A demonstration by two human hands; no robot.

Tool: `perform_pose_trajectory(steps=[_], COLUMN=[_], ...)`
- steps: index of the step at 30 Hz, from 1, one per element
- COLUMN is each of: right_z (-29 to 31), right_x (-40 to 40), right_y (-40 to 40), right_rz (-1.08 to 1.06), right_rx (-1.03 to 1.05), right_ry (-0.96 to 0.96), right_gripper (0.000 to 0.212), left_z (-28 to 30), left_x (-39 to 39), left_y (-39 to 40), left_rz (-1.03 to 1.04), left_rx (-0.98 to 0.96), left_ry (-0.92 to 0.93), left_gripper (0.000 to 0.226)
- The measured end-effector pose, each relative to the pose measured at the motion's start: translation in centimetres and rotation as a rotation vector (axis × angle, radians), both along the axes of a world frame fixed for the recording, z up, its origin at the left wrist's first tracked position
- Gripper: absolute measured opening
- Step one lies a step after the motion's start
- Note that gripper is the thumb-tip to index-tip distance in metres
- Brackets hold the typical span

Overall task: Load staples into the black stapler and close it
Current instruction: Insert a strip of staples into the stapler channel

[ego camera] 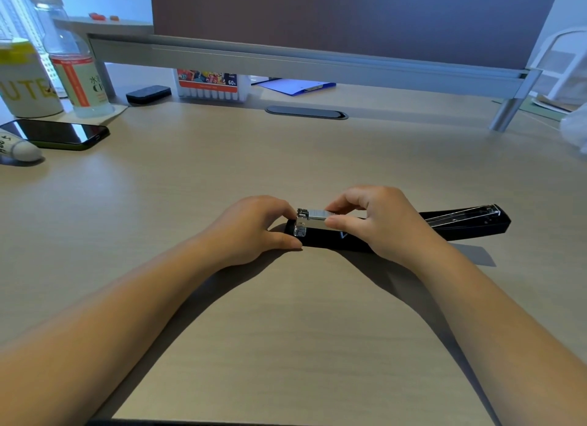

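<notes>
The black stapler (470, 224) lies folded wide open across the middle of the desk, its lid stretched out to the right. Its silver metal magazine (306, 222) stands above the black base at the left end. A strip of silver staples (317, 213) rests in the top of the magazine. My right hand (378, 219) pinches the right end of the strip between thumb and fingers. My left hand (254, 228) grips the front end of the stapler, index finger on the magazine tip and thumb along the base.
A black phone (60, 134) and a white tube (19, 147) lie at the far left, with a bottle (74, 66) and a cup (27, 82) behind. A marker box (211, 84), a blue folder (295, 87) and a small black case (148, 94) sit under the monitor shelf.
</notes>
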State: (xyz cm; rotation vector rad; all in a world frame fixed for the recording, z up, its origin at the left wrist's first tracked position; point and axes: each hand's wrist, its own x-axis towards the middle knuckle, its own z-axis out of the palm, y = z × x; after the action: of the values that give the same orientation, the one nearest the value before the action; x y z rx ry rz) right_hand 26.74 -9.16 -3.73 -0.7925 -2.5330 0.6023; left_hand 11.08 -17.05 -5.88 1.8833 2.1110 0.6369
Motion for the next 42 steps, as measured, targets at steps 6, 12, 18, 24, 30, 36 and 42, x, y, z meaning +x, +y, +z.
perform_pose_trajectory(steps=[6,12,18,24,30,36,42], right_z=[0.6,0.4,0.3,0.7,1.4,1.9,1.6], right_x=[0.9,0.6,0.1,1.6,2.4,5.0,6.0], right_y=[-0.1,-0.3,-0.5,0.3,0.4,2.0,3.1], right_rz=[-0.004,0.045,0.101,-0.098,-0.306,-0.4,-0.257], right_rx=[0.066,0.018,0.006,0.146,0.337,0.07,-0.281], right_ry=[-0.012,-0.065,-0.065,-0.205,-0.337,-0.236,0.32], right_gripper=[0.017,0.014,0.025,0.045,0.049,0.045,0.056], left_z=[0.0,-0.1,-0.2,0.2,0.1,0.1,0.1], left_x=[-0.1,-0.1,-0.1,-2.0,-3.6,-3.7,-3.3], left_y=[0.0,0.1,0.2,0.2,0.0,-0.4,-0.5], left_rz=[-0.009,-0.011,-0.012,0.077,0.145,0.164,0.17], left_rx=[0.005,0.003,0.006,-0.021,-0.035,-0.03,-0.01], left_ry=[-0.005,0.019,0.025,0.075,0.004,-0.035,-0.032], left_gripper=[0.041,0.041,0.042,0.045,0.042,0.039,0.038])
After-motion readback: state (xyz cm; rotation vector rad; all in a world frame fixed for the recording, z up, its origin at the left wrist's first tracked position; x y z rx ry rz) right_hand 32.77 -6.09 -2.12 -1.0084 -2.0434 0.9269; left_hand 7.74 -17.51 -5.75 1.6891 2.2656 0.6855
